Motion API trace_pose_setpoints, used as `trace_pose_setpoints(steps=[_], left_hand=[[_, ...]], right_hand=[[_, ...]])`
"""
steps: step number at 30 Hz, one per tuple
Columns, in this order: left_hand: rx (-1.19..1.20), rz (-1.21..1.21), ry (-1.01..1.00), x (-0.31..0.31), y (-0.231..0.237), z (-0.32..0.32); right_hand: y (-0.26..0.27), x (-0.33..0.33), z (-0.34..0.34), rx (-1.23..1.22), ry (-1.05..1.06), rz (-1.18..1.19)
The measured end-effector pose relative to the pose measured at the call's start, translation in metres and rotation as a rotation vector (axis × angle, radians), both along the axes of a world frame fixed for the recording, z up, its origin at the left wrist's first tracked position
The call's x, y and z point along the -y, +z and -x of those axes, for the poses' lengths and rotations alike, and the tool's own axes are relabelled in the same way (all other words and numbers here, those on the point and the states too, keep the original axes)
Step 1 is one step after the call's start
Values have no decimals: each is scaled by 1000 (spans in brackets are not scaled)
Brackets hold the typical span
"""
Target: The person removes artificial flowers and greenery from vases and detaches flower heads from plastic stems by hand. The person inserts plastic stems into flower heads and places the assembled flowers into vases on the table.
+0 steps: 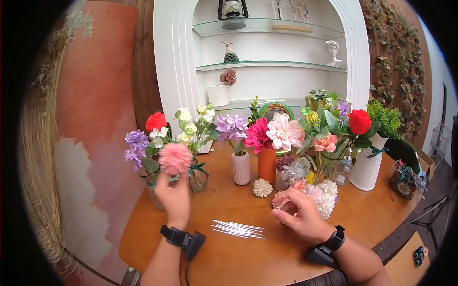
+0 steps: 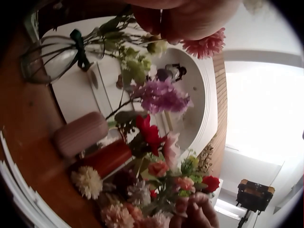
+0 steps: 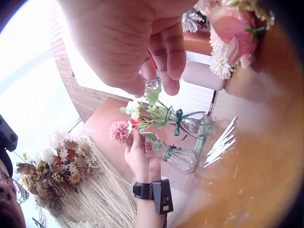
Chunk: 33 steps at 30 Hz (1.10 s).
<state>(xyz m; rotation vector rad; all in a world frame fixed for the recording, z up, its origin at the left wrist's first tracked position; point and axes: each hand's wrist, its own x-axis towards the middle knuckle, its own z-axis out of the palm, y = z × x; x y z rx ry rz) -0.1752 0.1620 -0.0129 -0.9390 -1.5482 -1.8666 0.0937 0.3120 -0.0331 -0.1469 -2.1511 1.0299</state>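
My left hand [image 1: 173, 200] is raised at the left of the table and pinches a fluffy pink flower head [image 1: 175, 158] from below. The same pink bloom [image 3: 119, 131] shows above the left fingertips in the right wrist view. Behind it stand glass vases of red, purple and white flowers. My right hand [image 1: 305, 214] hovers over the table's right half, fingers loosely bent, with no object visible in its grasp. Close beside it lies a pile of loose flower heads [image 1: 326, 202], white and pink. A bundle of thin white sticks [image 1: 237, 229] lies on the table between the hands.
A pink ribbed vase [image 1: 241, 168] and an orange vase [image 1: 266, 166] hold flowers at mid-table. A cream flower head [image 1: 262, 188] lies before them. Farther right stand a white pitcher [image 1: 366, 167] and a small basket [image 1: 403, 181]. White shelving [image 1: 267, 47] rises behind.
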Motion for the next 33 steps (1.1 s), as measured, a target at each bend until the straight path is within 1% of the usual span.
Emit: trace_pose_setpoints(steps=[1, 2, 4, 5, 7, 8, 10, 11, 13, 17, 19, 20, 22, 27, 30, 33], left_hand=[[13, -51, 73, 8, 10, 1], [-75, -213, 92, 7, 9, 21], [101, -173, 211, 24, 17, 30], [99, -172, 212, 29, 16, 39], [74, -237, 353, 32, 9, 61], [74, -237, 355, 34, 5, 70], [109, -139, 522, 38, -1, 79], [108, -140, 523, 38, -2, 80], [96, -8, 700, 37, -3, 76], [50, 51, 718, 36, -17, 91], [92, 142, 696, 36, -17, 91], [91, 142, 694, 36, -17, 89], [-1, 250, 781, 36, -16, 84], [-19, 236, 822, 31, -19, 85], [-25, 242, 827, 31, -19, 85], [-19, 263, 821, 31, -18, 82]], right_hand=[[1, 1, 0, -7, -8, -28], [2, 1, 0, -15, -17, -56], [1, 1, 0, -29, -11, -69], [0, 1, 1, -39, -6, -84], [1, 2, 0, -35, -3, -84], [2, 2, 0, -30, -1, -84], [4, 4, 0, -22, 4, -73], [4, 5, 0, -14, 6, -61], [4, 4, 0, -16, 7, -66], [1, 2, 1, -16, 12, -89], [1, 2, 0, -9, 19, -66], [1, 2, 0, 0, 26, -43], [2, 2, 0, -4, 30, -54], [4, 3, -1, 13, 44, -60], [3, 2, -1, -5, 42, -107], [5, 3, -2, 45, 63, -95]])
